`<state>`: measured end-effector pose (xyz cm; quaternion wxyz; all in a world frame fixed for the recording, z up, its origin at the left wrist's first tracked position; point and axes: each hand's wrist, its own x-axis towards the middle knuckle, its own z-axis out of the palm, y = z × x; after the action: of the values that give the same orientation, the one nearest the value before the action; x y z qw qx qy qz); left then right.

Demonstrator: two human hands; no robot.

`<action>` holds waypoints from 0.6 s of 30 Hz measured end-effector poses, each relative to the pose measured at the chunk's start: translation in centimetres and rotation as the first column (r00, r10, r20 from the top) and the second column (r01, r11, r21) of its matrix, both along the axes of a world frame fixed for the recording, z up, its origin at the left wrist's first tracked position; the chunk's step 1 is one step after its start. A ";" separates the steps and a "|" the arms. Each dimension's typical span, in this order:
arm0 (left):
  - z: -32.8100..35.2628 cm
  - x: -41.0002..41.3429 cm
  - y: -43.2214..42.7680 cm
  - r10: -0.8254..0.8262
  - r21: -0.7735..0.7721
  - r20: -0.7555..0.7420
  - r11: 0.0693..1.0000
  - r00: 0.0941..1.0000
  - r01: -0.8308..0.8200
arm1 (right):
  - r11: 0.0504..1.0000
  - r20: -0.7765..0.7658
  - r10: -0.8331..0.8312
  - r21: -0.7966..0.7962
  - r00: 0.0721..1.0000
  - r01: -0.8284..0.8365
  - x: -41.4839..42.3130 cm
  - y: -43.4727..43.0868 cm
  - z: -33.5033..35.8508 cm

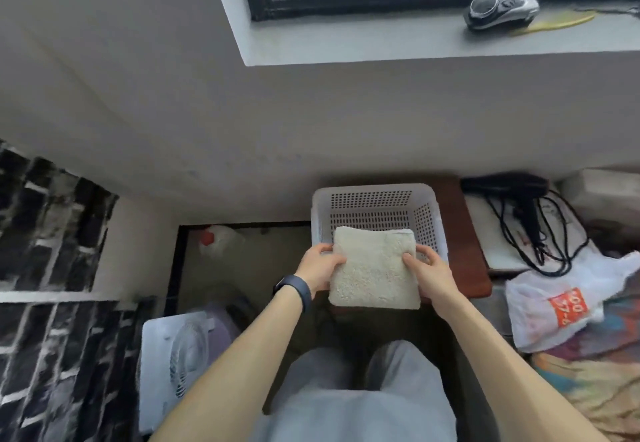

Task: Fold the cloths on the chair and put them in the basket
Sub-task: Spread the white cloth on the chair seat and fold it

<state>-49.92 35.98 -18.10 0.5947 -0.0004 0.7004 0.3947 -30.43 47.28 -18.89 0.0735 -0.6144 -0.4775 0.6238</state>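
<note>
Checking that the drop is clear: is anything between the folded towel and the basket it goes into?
Nothing visible does. The left hand and right hand hold the folded towel over the near edge of the basket; its open top shows only perforated walls. The part behind the towel is hidden.

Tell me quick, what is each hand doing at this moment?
Left hand: grips the left edge of the folded cream towel.
Right hand: grips the towel's right edge, holding it over the near rim of the white basket.
</note>
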 end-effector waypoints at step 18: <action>-6.8 -4.8 5.3 -0.512 -0.240 -0.375 0.859 0.773 0.453 | 0.989 0.183 0.141 0.005 0.973 -0.145 -7.5 7.3 -12.0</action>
<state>-54.77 41.28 -24.93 0.5071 0.2254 0.8143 0.1703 -37.90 54.55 -30.94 -0.0098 -0.6320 -0.5310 0.5643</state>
